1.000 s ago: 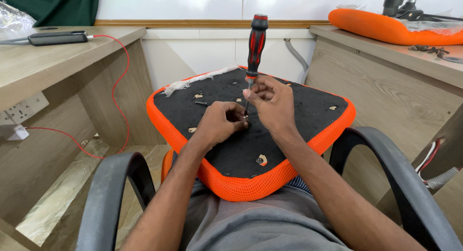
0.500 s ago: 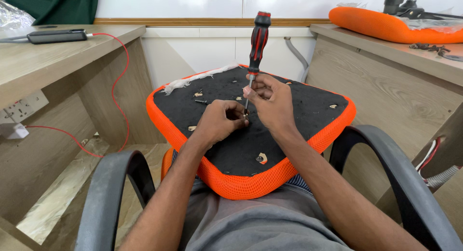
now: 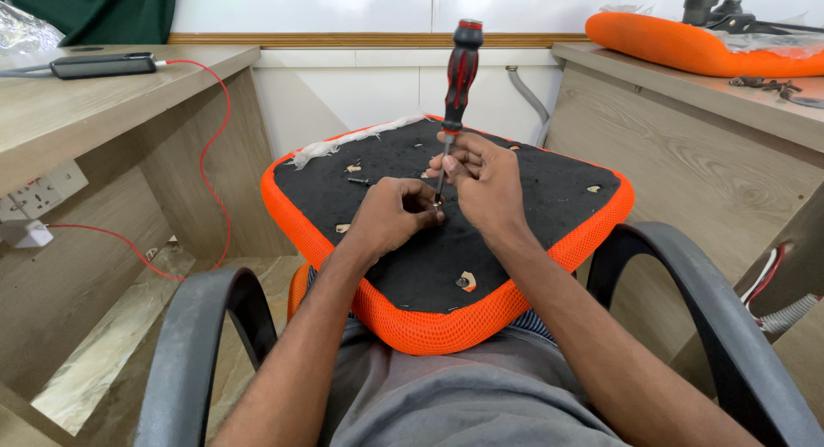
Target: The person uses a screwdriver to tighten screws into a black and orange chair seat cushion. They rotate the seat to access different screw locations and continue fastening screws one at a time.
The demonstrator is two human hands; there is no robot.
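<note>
This looks like an office being used as a furniture-assembly spot. Light wood-laminate desks (image 3: 94, 91) flank the seat on both sides, with a white wall socket strip (image 3: 43, 189) under the left one and a thin red cable (image 3: 210, 112) running up to a dark flat device (image 3: 103, 66). Curved grey chair armrests (image 3: 197, 344) frame the view, and a second orange mesh seat cushion (image 3: 687, 48) lies on the right desk beside loose dark screws (image 3: 768, 85)

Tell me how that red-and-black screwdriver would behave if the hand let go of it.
The screwdriver stands upright on a thin tip, heavy handle on top, so it would probably topple. Its round handle suggests rolling across the seat cushion, whose black underside looks fairly flat. The right hand grips only the shaft.
</note>
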